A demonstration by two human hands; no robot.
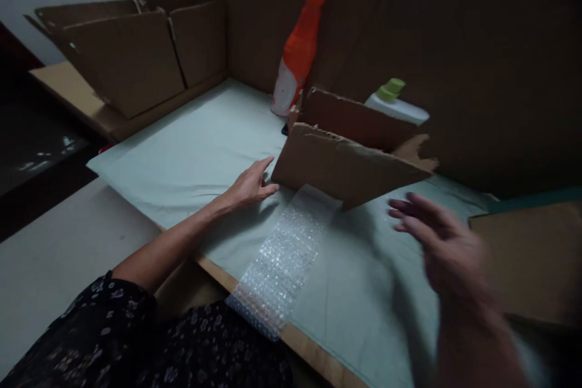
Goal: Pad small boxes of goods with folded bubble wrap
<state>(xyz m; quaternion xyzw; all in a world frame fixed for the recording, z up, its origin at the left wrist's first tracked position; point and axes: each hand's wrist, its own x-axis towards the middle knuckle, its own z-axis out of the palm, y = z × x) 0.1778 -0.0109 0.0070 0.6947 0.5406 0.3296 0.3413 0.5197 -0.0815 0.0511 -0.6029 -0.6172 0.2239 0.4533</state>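
A small open cardboard box [350,163] stands on the cloth-covered table, its torn top edges facing up and its inside mostly hidden. My left hand [252,183] is beside the box's left corner, thumb and fingers apart, holding nothing. Off the box's right side my right hand [436,233] hovers, somewhat blurred, with its fingers stretched towards the box and nothing in them. From under the box's front, or right against it, a strip of bubble wrap [286,248] runs towards me and hangs over the table's front edge.
Behind the box stand an orange bottle [300,51] and a white bottle with a green cap [395,103]. A larger open carton [122,63] sits at the back left. Another cardboard piece [530,260] is at the right. Pale green cloth [195,133] covers the table.
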